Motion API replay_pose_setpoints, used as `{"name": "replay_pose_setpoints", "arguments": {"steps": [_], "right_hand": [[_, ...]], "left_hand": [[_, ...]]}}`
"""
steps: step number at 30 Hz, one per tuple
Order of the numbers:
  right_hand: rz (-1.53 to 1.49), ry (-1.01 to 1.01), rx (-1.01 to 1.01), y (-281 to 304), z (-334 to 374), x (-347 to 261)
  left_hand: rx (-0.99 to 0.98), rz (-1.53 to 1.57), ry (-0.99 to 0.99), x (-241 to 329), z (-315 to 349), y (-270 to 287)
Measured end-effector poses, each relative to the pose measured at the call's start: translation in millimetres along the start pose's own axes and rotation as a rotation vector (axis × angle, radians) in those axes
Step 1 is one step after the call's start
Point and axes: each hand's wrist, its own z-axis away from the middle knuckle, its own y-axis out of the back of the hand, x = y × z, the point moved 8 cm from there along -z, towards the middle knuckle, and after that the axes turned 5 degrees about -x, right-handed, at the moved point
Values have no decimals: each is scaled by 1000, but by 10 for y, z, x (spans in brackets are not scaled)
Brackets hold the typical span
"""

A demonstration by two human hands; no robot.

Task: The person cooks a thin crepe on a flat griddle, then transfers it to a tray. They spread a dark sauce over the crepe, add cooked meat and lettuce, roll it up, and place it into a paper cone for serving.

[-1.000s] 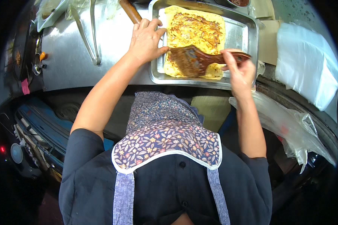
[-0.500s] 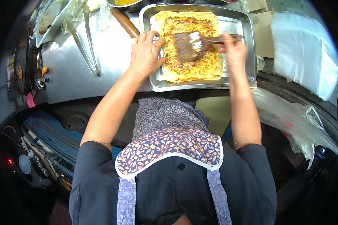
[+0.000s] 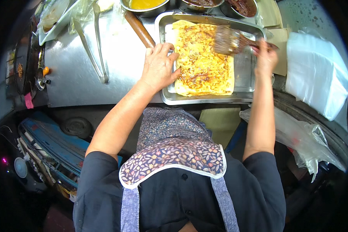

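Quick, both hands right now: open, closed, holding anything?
Left hand: open, fingers spread, resting on the flatbread's left edge and the metal tray.
Right hand: closed on the handle of the spatula.

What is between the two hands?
The fried flatbread in the metal tray lies between the left hand and the right hand, which holds a spatula, in the head view.

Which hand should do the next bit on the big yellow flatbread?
Probably the right hand: it already grips the wooden-handled metal spatula over the flat golden fried flatbread in the rectangular steel tray. The left hand is pressed on the flatbread's edge, steadying it.
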Motion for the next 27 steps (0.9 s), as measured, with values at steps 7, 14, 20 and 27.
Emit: {"name": "replay_pose_setpoints", "arguments": {"steps": [7,14,20,27], "right_hand": [[-93,589,-252,-612,556,-1677],[497,998,-467,-2038,560,-1620],[56,623,-283,-929,441,-1867],[748,1081,-589,-553,1361,-998]], "left_hand": [[125,182,-36,-54,73,96],[164,296,-85,-57,177,47],[108,227,-76,8,240,100],[-12,17,-40,109,127,-9]]}}
